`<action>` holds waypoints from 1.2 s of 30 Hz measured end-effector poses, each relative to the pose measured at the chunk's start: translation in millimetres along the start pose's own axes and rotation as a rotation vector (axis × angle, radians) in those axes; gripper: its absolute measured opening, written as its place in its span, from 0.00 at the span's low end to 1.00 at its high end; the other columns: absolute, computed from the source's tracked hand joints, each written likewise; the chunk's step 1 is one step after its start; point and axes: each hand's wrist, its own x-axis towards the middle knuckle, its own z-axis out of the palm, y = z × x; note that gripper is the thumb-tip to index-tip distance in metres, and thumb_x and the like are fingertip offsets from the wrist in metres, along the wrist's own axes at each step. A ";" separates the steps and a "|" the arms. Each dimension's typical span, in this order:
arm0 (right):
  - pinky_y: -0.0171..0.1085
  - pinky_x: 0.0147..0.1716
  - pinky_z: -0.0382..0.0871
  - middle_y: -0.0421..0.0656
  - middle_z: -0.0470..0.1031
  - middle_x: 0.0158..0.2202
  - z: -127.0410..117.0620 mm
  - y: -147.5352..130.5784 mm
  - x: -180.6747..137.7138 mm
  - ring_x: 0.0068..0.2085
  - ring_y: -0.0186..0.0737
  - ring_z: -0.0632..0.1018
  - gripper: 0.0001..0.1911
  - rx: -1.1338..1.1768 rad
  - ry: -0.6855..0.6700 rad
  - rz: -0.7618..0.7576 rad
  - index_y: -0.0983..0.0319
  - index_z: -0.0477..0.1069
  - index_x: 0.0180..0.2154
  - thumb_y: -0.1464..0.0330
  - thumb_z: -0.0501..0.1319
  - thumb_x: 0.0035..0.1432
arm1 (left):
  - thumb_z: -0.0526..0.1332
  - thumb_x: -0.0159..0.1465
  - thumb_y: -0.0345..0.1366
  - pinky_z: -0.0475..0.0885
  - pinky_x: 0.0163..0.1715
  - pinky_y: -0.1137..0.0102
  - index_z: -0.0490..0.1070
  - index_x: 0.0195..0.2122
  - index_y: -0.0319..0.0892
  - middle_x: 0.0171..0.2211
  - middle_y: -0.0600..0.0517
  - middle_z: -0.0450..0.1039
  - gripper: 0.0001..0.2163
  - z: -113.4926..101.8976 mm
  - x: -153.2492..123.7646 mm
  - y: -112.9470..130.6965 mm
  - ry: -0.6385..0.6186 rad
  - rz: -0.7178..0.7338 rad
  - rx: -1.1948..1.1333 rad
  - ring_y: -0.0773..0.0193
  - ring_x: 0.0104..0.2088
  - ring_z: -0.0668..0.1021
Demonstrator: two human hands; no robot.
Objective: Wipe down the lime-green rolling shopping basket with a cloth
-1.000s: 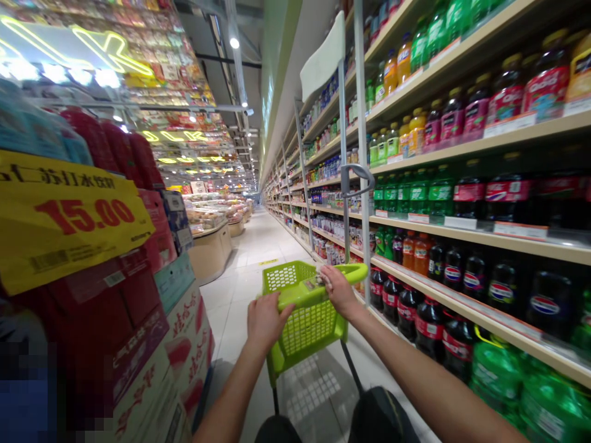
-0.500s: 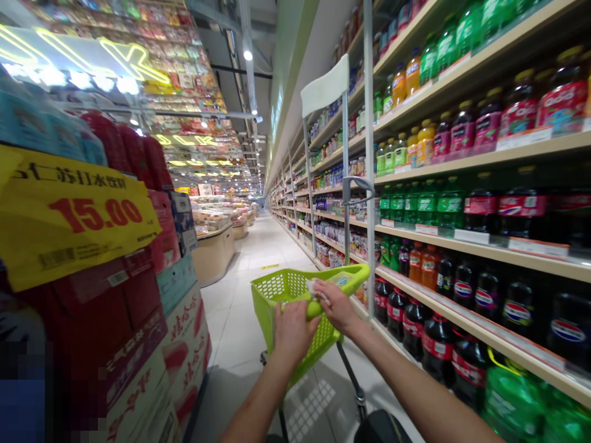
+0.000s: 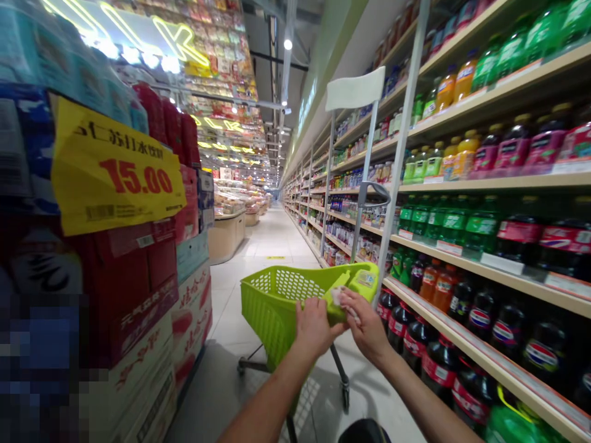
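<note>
A lime-green shopping cart [image 3: 272, 307] with a perforated plastic basket stands in front of me. My left hand [image 3: 316, 326] is closed over its near rim, thumb pointing right. In my right hand [image 3: 367, 320] is a crumpled white tissue [image 3: 340, 297], pinched by the fingers against the cart's handle end. A label [image 3: 364, 279] is set into the green plastic just beyond that hand. The underside of the left palm and part of the tissue are hidden.
Shelves of soda bottles [image 3: 466, 221] line the right side, with a white-topped metal ladder [image 3: 355, 89] leaning there. Stacked drink cartons [image 3: 138, 271] with a yellow price sign [image 3: 120, 169] stand left. A tiled aisle [image 3: 272, 234] runs ahead past a display counter [image 3: 228, 237].
The view has shifted, so the shelves and ladder sit farther right. The cart has turned, showing more of its left side. My right hand and the tissue have moved right along the handle.
</note>
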 end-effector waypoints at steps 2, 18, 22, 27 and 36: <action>0.47 0.50 0.64 0.48 0.70 0.47 -12.2 15.4 -3.4 0.50 0.43 0.70 0.13 -0.069 0.039 0.035 0.61 0.70 0.39 0.72 0.52 0.52 | 0.52 0.55 0.54 0.49 0.56 0.53 0.64 0.47 0.42 0.49 0.45 0.66 0.25 5.4 2.6 -11.8 -0.088 -0.009 -0.061 0.54 0.52 0.66; 0.52 0.54 0.53 0.50 0.67 0.52 33.8 20.8 0.5 0.55 0.50 0.63 0.22 -0.606 -0.080 -0.143 0.63 0.65 0.50 0.74 0.53 0.50 | 0.51 0.58 0.45 0.48 0.56 0.47 0.52 0.58 0.42 0.60 0.46 0.53 0.27 36.7 20.9 -34.5 -0.233 -0.173 0.016 0.52 0.60 0.53; 0.55 0.52 0.53 0.52 0.65 0.53 27.1 38.0 4.9 0.54 0.52 0.64 0.16 -0.714 -0.083 -0.006 0.61 0.69 0.42 0.74 0.55 0.50 | 0.56 0.54 0.40 0.44 0.57 0.49 0.48 0.59 0.44 0.62 0.48 0.48 0.31 45.3 22.3 -46.8 -0.293 -0.120 -0.002 0.55 0.61 0.51; 0.48 0.48 0.62 0.48 0.70 0.49 68.2 42.2 -5.9 0.50 0.47 0.69 0.17 -0.653 -0.123 -0.180 0.60 0.69 0.43 0.77 0.53 0.53 | 0.57 0.53 0.37 0.47 0.57 0.51 0.45 0.60 0.41 0.63 0.45 0.44 0.34 54.0 23.8 -44.4 -0.349 -0.138 0.025 0.54 0.62 0.47; 0.51 0.51 0.60 0.52 0.68 0.50 8.3 83.6 -3.5 0.54 0.47 0.65 0.16 -0.640 0.060 -0.079 0.63 0.71 0.40 0.79 0.49 0.53 | 0.59 0.51 0.32 0.48 0.56 0.48 0.47 0.58 0.48 0.62 0.48 0.45 0.33 59.9 19.4 -59.7 -0.360 -0.188 0.024 0.55 0.62 0.46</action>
